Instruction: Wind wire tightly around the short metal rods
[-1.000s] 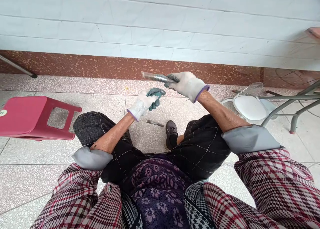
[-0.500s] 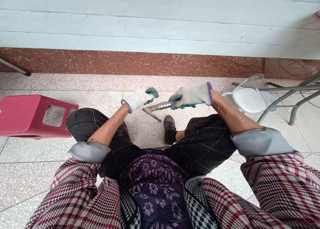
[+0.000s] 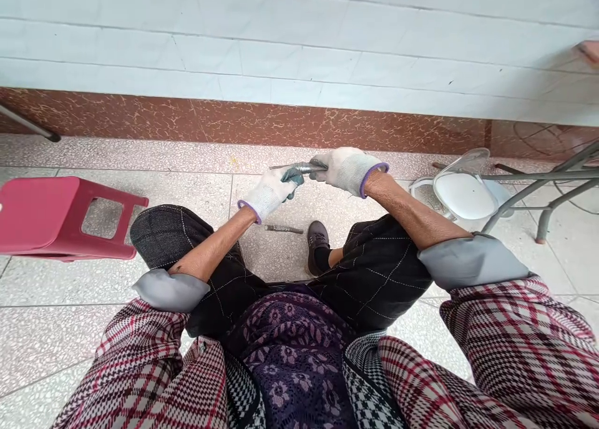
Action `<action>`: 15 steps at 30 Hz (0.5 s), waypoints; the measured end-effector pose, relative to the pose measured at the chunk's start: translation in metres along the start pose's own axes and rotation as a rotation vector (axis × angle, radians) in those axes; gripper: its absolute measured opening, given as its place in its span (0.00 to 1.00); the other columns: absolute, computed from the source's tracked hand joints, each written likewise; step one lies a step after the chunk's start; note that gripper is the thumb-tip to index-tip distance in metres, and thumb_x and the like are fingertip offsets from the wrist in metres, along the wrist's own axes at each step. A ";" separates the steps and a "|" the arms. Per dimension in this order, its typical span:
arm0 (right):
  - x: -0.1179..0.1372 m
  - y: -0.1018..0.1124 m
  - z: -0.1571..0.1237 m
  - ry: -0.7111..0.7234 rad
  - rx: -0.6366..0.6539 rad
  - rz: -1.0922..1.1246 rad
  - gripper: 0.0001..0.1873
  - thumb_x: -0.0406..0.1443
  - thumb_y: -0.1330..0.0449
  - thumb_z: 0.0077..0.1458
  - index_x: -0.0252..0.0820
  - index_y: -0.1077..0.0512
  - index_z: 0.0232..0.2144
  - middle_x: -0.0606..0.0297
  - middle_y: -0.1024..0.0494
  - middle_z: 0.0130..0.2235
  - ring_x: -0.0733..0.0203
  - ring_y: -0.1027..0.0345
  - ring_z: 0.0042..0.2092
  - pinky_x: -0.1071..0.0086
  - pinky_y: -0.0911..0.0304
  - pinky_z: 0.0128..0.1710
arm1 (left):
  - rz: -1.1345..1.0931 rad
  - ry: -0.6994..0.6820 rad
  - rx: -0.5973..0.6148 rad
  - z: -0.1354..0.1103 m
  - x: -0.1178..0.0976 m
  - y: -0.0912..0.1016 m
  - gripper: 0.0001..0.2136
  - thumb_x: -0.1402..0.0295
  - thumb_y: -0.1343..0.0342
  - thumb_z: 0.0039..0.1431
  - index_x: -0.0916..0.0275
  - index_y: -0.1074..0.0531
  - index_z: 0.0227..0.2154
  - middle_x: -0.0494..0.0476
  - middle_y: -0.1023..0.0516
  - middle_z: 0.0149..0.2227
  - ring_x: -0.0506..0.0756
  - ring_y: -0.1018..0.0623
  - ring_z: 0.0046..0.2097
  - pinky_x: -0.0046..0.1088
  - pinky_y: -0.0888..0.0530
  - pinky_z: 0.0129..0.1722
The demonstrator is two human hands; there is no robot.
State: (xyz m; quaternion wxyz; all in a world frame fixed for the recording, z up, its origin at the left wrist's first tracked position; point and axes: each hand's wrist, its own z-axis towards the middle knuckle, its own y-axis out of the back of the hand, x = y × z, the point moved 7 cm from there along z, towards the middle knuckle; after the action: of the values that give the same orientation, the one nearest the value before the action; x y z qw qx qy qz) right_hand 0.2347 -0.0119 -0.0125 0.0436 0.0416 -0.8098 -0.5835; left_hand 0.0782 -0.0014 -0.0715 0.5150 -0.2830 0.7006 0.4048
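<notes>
Gloved right hand (image 3: 346, 167): while its thumb and fingers are pinching one end of the wound bundle (image 3: 307, 167), the palm is facing the gloved left hand (image 3: 271, 190).
Wound bundle: silvery at its windings, it is running leftward from the right hand's fingertips, its far end showing just past the left hand.
Left hand: its fingers are curling in at the windings and overlapping them; whether they are pinching the bundle or a thinner strand cannot be told.
Second wound rod (image 3: 284, 229): it is lying on the floor (image 3: 191, 185) nearer the body than the left hand, apart from both hands and just beside a shoe (image 3: 319, 245).
Windings, likely fault: they could be slackening or bunching if the left hand is pulling unevenly.
Pinched end, likely fault: it could be rolling or slipping if the right hand's hold is loosening.
</notes>
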 end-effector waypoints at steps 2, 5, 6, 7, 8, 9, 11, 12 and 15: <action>0.006 0.007 0.002 -0.017 -0.011 -0.047 0.21 0.46 0.41 0.70 0.44 0.19 0.56 0.54 0.15 0.46 0.45 0.22 0.44 0.59 0.37 0.38 | -0.039 -0.041 -0.050 0.002 -0.003 0.005 0.06 0.76 0.41 0.67 0.63 0.20 0.41 0.46 0.29 0.23 0.46 0.32 0.23 0.22 0.36 0.24; 0.008 0.017 0.005 -0.020 -0.083 0.065 0.20 0.46 0.38 0.69 0.45 0.18 0.56 0.56 0.16 0.45 0.49 0.23 0.42 0.60 0.36 0.38 | -0.130 -0.007 -0.069 0.003 -0.001 0.012 0.07 0.75 0.43 0.69 0.64 0.20 0.42 0.45 0.29 0.22 0.45 0.34 0.20 0.22 0.39 0.21; 0.007 0.019 0.005 -0.018 -0.107 0.142 0.18 0.44 0.37 0.68 0.44 0.18 0.54 0.57 0.16 0.42 0.51 0.24 0.40 0.61 0.36 0.38 | -0.169 0.008 -0.054 0.004 0.000 0.012 0.07 0.74 0.44 0.70 0.64 0.20 0.42 0.46 0.27 0.22 0.45 0.34 0.20 0.22 0.39 0.20; 0.005 0.022 0.004 -0.020 -0.129 0.240 0.16 0.43 0.37 0.67 0.43 0.18 0.51 0.59 0.18 0.39 0.54 0.26 0.38 0.62 0.36 0.36 | -0.206 0.020 -0.034 0.004 0.001 0.012 0.08 0.74 0.45 0.71 0.64 0.20 0.42 0.47 0.26 0.23 0.45 0.32 0.20 0.21 0.39 0.20; 0.002 0.023 0.002 -0.029 -0.141 0.356 0.13 0.42 0.37 0.67 0.41 0.18 0.47 0.60 0.20 0.36 0.57 0.29 0.34 0.64 0.37 0.33 | -0.239 0.027 -0.009 0.004 0.002 0.011 0.08 0.74 0.46 0.71 0.64 0.20 0.43 0.48 0.24 0.24 0.45 0.30 0.21 0.21 0.37 0.20; -0.001 0.024 -0.001 -0.038 -0.146 0.479 0.11 0.41 0.37 0.67 0.40 0.18 0.44 0.62 0.22 0.33 0.61 0.32 0.31 0.65 0.38 0.30 | -0.263 0.032 0.014 0.004 0.004 0.009 0.09 0.75 0.46 0.71 0.64 0.20 0.42 0.49 0.23 0.25 0.46 0.27 0.22 0.21 0.36 0.21; -0.009 0.025 -0.008 -0.039 -0.132 0.712 0.10 0.40 0.36 0.67 0.39 0.21 0.39 0.64 0.26 0.29 0.65 0.38 0.26 0.68 0.42 0.24 | -0.287 0.045 0.059 0.005 0.006 0.005 0.09 0.78 0.46 0.69 0.65 0.20 0.41 0.50 0.21 0.27 0.46 0.24 0.24 0.21 0.34 0.22; -0.011 0.024 -0.012 -0.023 -0.112 0.808 0.10 0.41 0.35 0.67 0.39 0.21 0.38 0.65 0.27 0.28 0.66 0.40 0.24 0.69 0.43 0.21 | -0.287 0.055 0.081 0.006 0.008 0.002 0.10 0.80 0.47 0.68 0.65 0.20 0.40 0.50 0.21 0.26 0.46 0.24 0.24 0.21 0.33 0.21; -0.013 0.017 -0.022 0.062 0.033 0.963 0.13 0.44 0.30 0.64 0.40 0.21 0.37 0.67 0.28 0.25 0.68 0.41 0.22 0.72 0.45 0.17 | -0.244 0.084 0.110 0.012 0.013 0.000 0.12 0.82 0.48 0.66 0.65 0.20 0.39 0.47 0.24 0.22 0.46 0.28 0.20 0.22 0.36 0.20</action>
State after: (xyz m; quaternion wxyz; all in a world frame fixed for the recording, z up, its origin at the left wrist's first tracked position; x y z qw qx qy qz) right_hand 0.2496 -0.0253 0.0106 0.3323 -0.3200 -0.7445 -0.4826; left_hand 0.0802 0.0087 -0.0859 0.5455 -0.3540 0.7030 0.2879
